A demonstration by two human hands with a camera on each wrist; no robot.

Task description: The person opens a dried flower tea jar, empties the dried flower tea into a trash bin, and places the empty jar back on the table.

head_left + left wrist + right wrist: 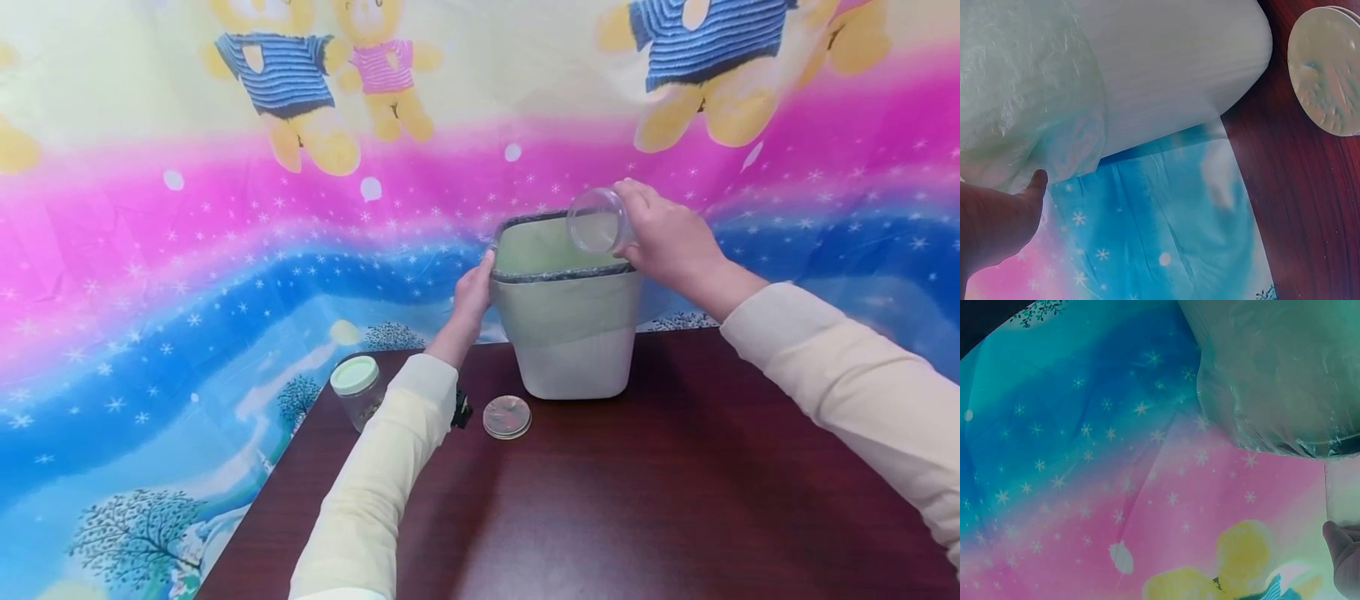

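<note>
A white bin (577,358) with a pale green plastic liner (536,246) folded over its rim stands on the table. Against the bin's left side, my left hand (472,292) rests with its fingers extended up toward the rim. In the left wrist view its thumb (1036,187) lies at the liner's loose edge. My right hand (667,233) grips a clear plastic jar (596,223), tilted on its side over the bin's right rim. The jar looks see-through, with no contents showing. In the right wrist view only part of that hand (1346,559) appears below the liner.
Left of the bin stands a clear jar with a light green lid (355,377), partly covered by my left sleeve. Flat round silvery discs (507,415) lie stacked before the bin. A small black object (462,411) peeks out beside the sleeve. A printed cloth (225,275) hangs behind the table.
</note>
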